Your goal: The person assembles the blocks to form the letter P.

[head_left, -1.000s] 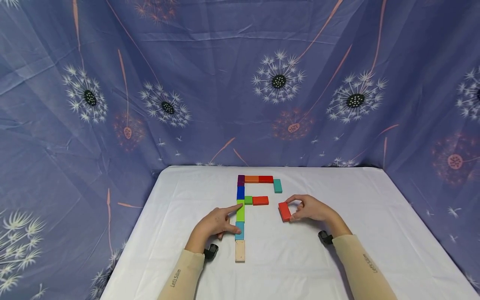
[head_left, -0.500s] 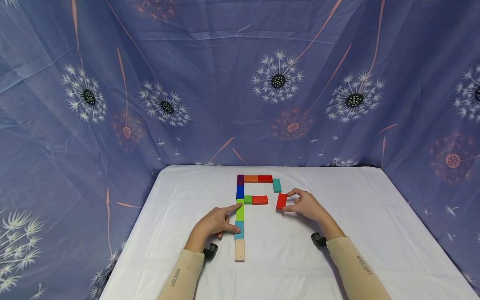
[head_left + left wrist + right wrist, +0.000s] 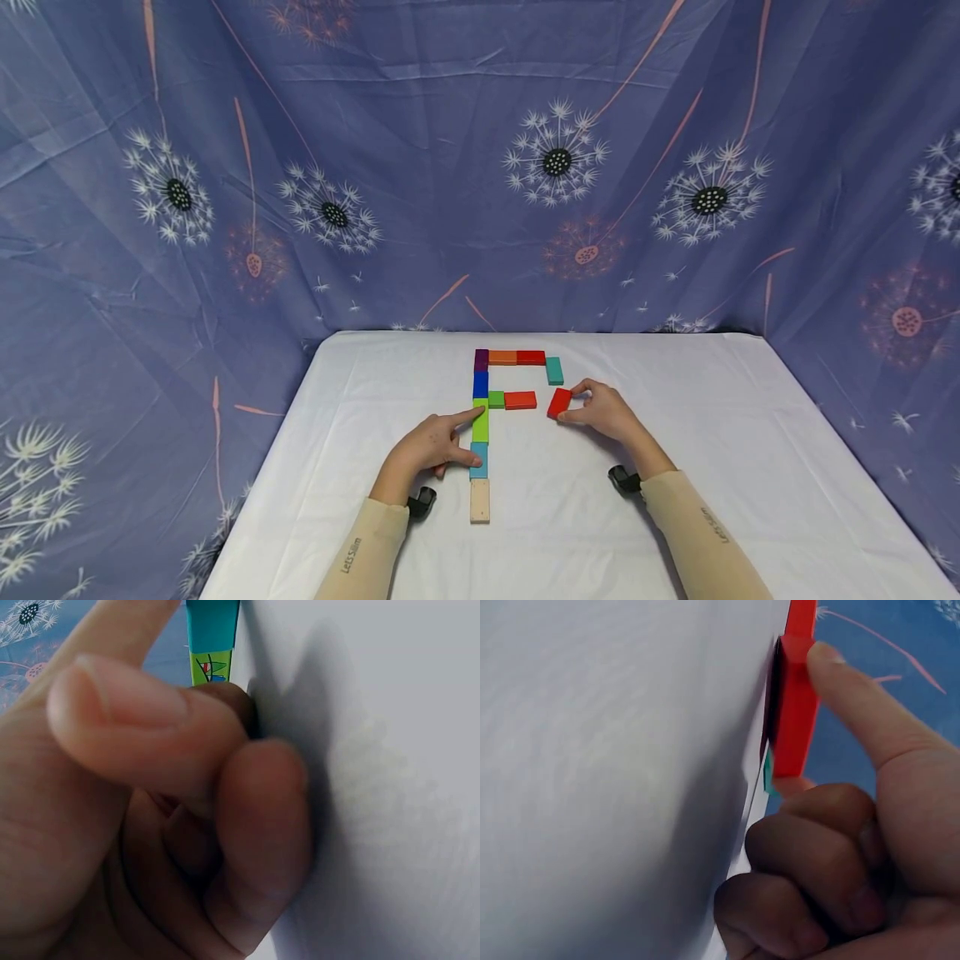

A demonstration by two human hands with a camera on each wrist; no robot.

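Between thumb and index finger, my right hand pinches a red block by its two ends, turned at a slant; the right wrist view shows the same red block edge-on near the cloth. My left hand rests with its straight index fingertip on a lime green block and its thumb on a light blue block; its other fingers are curled under. Left of the held block lies another red block, touching a small green block. A teal block lies just beyond the held one.
The column continues with a blue block and purple block at the far end, and a bare wooden block nearest. An orange block and a red block form the top row. White cloth covers the table.
My right hand has carried the red block leftward and away from me, toward the gap below the teal block, turning it to a different slant. The left hand has stayed in place.
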